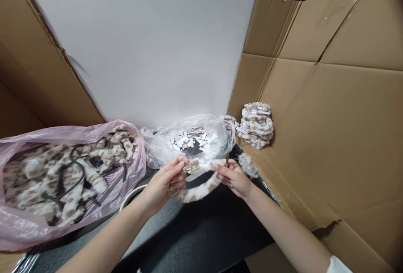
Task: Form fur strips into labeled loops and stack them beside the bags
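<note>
A fluffy white and brown ring [197, 192] is held up between both hands above the dark table. My left hand [171, 178] pinches its left side, fingers curled round the fur. On the other side, my right hand [233, 177] grips the ring's right end. A thin dark upright thing, too small to name, shows at the right fingers. Inside the ring, near its top, lies a white tag [195, 175]. Just behind the hands sits a clear plastic bag [157, 149] with many small white tags [185, 139].
At left, an open pink bag [143, 147] holds furry strips and dark cords. A stack of furry rings [257, 126] stands at the right against cardboard [330, 130]. Grey fluff [248, 164] lies near the right hand. A round rim [127, 199] shows beside the left forearm.
</note>
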